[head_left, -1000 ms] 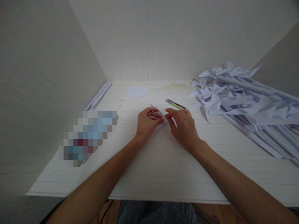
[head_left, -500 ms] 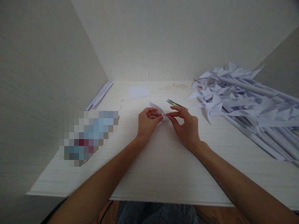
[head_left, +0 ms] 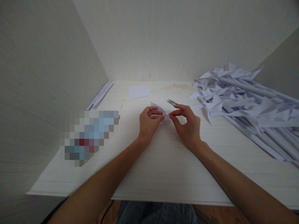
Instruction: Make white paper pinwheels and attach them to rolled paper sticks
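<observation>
My left hand [head_left: 149, 124] is closed, its thumb and fingers pinching a piece of white paper [head_left: 161, 108] whose thin pointed end rises behind the fingers. My right hand [head_left: 188, 123] is also closed: its thumb and index fingertip meet at the paper's right edge, close to the left fingertips. Anything small between those tips is too fine to make out. Just beyond the right fingers lie scissors [head_left: 172, 101], with the blades showing and the handles hidden behind the hand.
A flat white sheet [head_left: 139, 92] lies near the back wall. At right is a heap of paper pinwheels [head_left: 224, 96] with rolled paper sticks [head_left: 268, 140]. Paper strips [head_left: 100, 95] rest along the left wall, and a blurred-out object [head_left: 93, 133] lies at left on the table [head_left: 158, 174].
Both hands have shifted slightly to the right, the right one a bit more, so its fingertips sit a little farther from the left ones. The scissors' handles are now covered.
</observation>
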Action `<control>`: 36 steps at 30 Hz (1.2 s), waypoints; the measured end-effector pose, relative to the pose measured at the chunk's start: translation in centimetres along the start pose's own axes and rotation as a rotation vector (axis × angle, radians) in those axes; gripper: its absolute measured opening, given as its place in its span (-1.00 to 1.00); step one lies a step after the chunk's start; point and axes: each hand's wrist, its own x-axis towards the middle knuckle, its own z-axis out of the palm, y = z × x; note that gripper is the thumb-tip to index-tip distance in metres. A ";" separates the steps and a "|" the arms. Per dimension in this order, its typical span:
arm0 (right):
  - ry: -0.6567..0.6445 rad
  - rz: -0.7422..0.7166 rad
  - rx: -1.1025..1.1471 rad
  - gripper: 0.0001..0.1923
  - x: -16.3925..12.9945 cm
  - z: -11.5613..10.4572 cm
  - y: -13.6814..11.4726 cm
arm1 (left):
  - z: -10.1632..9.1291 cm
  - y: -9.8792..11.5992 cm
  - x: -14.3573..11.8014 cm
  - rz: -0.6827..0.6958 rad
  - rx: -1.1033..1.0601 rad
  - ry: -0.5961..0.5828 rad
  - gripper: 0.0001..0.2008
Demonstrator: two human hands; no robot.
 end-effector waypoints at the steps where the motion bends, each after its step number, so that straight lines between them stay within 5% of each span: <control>1: 0.002 0.002 0.003 -0.73 0.0 0.0 0.1 | 0.0 0.0 0.0 -0.006 -0.007 0.000 -0.69; 36: -0.009 0.054 0.062 -0.76 -0.2 0.3 0.3 | 0.3 0.5 -0.2 -0.083 0.005 -0.026 -0.70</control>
